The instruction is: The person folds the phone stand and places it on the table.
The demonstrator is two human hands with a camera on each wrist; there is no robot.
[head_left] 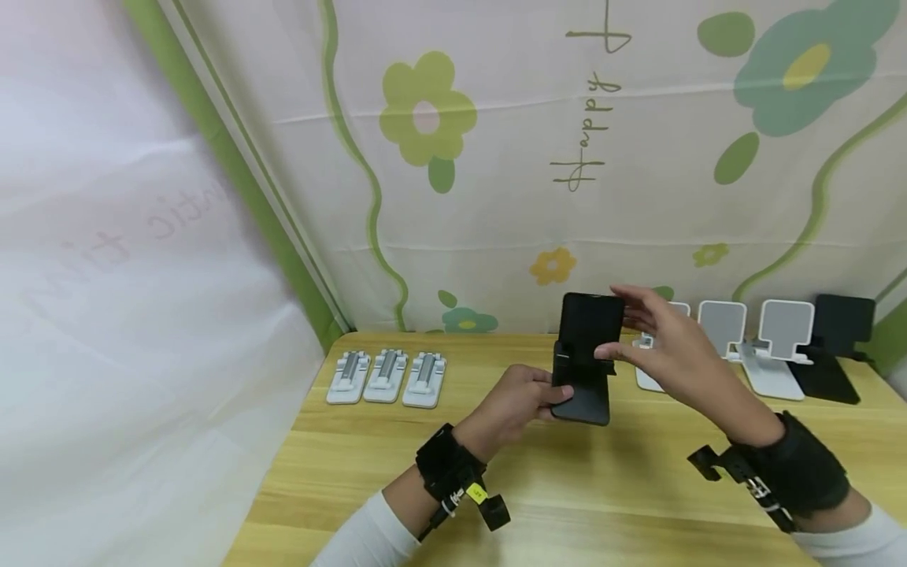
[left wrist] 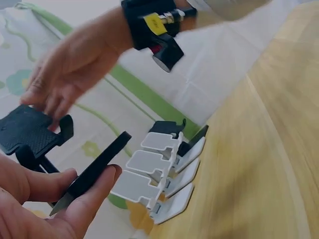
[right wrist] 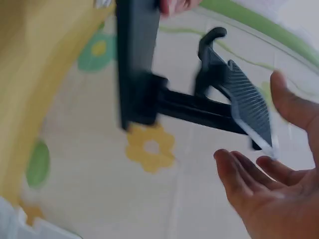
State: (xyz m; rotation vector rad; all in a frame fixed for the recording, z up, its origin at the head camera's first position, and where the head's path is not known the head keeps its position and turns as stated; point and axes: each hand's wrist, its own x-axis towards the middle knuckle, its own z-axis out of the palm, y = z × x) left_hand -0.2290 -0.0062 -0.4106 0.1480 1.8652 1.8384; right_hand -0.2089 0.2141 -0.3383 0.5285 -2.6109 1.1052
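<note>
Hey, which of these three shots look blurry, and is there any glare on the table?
Head view: mostly crisp, with a pale sheen on the wooden table near the bottom centre; left wrist view: the right hand looks soft; right wrist view: the black stand's base is visibly smeared, probably by motion.

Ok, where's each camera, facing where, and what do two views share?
Head: worn on the head, facing forward and down at the held stand; left hand, right hand and sleeves show.
Left wrist: worn there, looking past the held stand at the white stands; both hands show.
Right wrist: worn there, facing the held stand and cloth; right hand and part of the left show.
Both wrist views share the held stand.
</note>
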